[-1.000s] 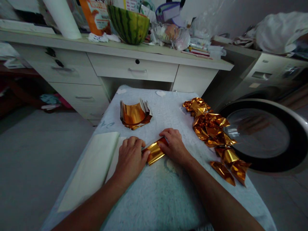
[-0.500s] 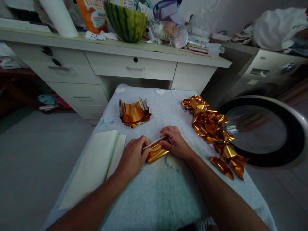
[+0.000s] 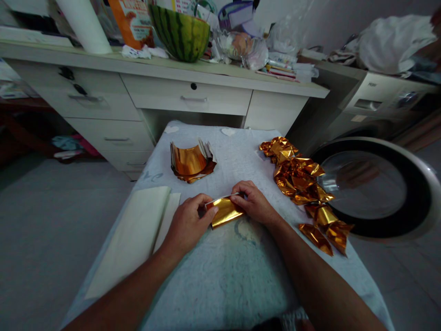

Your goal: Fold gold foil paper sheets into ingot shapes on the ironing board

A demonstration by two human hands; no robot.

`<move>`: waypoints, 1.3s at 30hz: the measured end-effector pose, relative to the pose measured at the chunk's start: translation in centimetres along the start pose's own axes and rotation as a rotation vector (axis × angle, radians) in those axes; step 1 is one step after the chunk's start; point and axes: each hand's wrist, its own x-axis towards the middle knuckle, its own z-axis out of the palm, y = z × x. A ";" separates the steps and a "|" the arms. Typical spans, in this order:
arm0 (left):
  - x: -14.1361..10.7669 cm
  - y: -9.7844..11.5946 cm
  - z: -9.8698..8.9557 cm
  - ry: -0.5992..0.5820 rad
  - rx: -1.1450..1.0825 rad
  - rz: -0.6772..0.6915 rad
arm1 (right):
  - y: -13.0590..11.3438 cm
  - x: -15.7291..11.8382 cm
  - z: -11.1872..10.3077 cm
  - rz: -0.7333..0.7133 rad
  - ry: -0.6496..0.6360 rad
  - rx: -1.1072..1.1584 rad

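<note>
A sheet of gold foil paper (image 3: 225, 213), with a pale edge along its far side, is held between both hands over the middle of the cloth-covered surface (image 3: 220, 285). My left hand (image 3: 193, 218) pinches its left end, thumb on the gold face. At the other end, my right hand (image 3: 253, 202) grips it with the thumb on top and fingers behind. Beyond my hands stands a curved stack of gold foil sheets (image 3: 190, 162). Crumpled and folded gold foil pieces (image 3: 299, 179) lie in a row at the right. Folded white paper (image 3: 134, 239) rests beside my left forearm.
A white desk (image 3: 186, 94) with drawers stands behind, carrying a cut watermelon (image 3: 181, 34), an orange packet (image 3: 132, 23), a white roll (image 3: 84, 27) and plastic bags. On the right, a washing machine (image 3: 375, 96) has its round door (image 3: 418, 193) swung open beside the cloth.
The foil paper in my hands has turned its gold face more toward me, and its pale edge lies flatter. My right hand has shifted slightly; both hands keep hold of the sheet.
</note>
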 end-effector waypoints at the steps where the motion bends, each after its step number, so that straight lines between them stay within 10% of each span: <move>1: 0.0 0.0 0.0 0.002 -0.005 0.001 | 0.0 0.0 0.0 -0.001 0.003 0.002; 39: 0.0 -0.5 0.1 0.025 -0.062 0.007 | -0.4 0.0 -0.2 0.064 0.028 0.062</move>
